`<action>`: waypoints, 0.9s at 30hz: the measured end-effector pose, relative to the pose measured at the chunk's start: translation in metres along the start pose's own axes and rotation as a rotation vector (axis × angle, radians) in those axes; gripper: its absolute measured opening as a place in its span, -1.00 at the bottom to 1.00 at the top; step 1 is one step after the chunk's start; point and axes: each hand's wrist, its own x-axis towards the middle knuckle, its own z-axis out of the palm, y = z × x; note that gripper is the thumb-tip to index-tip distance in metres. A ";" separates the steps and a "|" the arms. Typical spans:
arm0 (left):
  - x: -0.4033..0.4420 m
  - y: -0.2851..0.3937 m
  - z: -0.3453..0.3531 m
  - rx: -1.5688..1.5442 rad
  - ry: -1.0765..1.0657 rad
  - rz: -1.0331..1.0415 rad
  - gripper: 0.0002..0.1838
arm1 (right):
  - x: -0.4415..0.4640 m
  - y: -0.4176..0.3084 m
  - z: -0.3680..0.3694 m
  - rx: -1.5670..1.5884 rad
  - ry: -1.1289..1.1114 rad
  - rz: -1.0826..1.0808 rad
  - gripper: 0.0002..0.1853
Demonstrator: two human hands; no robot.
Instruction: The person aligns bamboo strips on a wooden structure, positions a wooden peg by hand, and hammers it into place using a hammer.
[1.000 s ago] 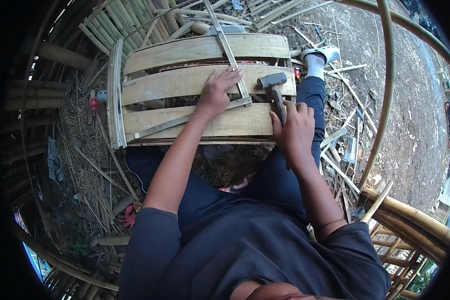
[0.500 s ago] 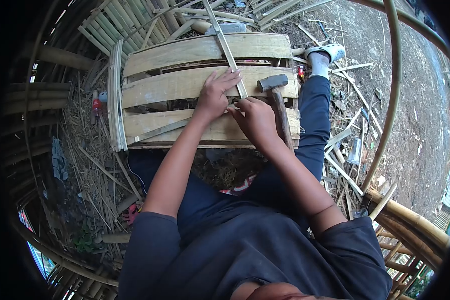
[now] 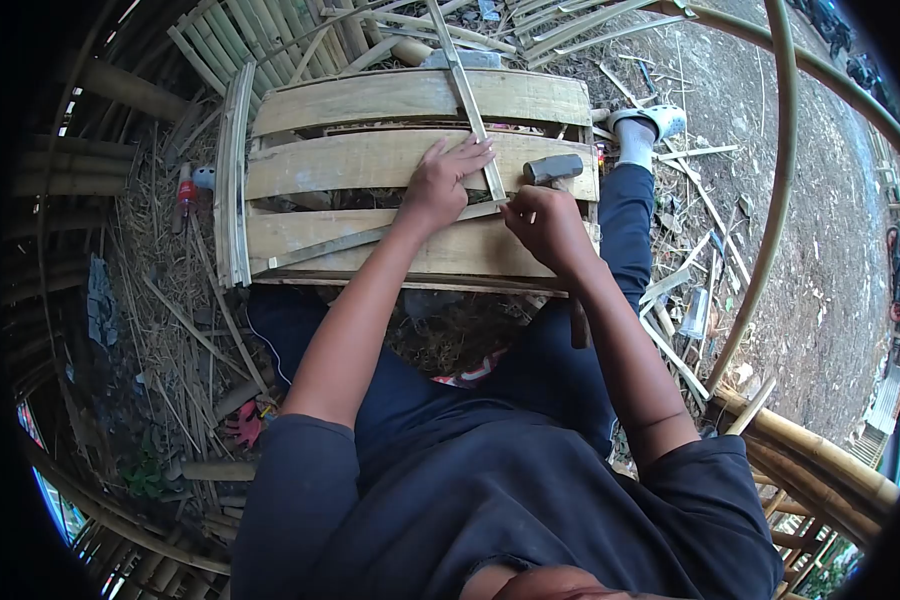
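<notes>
My left hand (image 3: pixel 444 183) lies over the slatted wooden crate (image 3: pixel 370 163), its fingers stretched out across a long, thin bamboo strip (image 3: pixel 458 75). That strip slants from beyond the crate's far edge down to my right hand. A second strip (image 3: pixel 335 243) runs low across the crate, and the two ends meet close to my right fingertips. My right hand (image 3: pixel 550 228) is closed in a pinch at this meeting point; what sits between its fingers is too small to make out. A hammer (image 3: pixel 553 168) lies on the crate's right side, its wooden handle passing beneath my right wrist.
Several thin slats (image 3: pixel 233 180) stand along the crate's left end. Split bamboo (image 3: pixel 240 40) lies at the back left, and offcuts litter the ground. A curved bamboo pole (image 3: pixel 785 180) rises at the right. A red-labelled bottle (image 3: pixel 186 190) is on the left.
My right hand has shifted slightly right along with the strip end, and its fingers are curled more tightly. The handle's lower end now shows below my forearm. The view has shifted a little.
</notes>
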 end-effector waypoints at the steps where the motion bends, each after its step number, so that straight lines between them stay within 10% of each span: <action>1: 0.000 -0.001 0.000 -0.001 0.005 0.000 -0.12 | 0.002 -0.001 -0.003 -0.007 -0.022 0.048 -0.77; 19: -0.001 0.003 0.000 -0.037 0.033 -0.006 -0.16 | 0.027 -0.015 -0.008 -0.083 -0.055 0.164 -0.68; 27: 0.001 0.000 0.003 -0.054 0.050 -0.023 -0.25 | -0.059 -0.062 -0.052 -0.592 -0.237 0.619 -0.38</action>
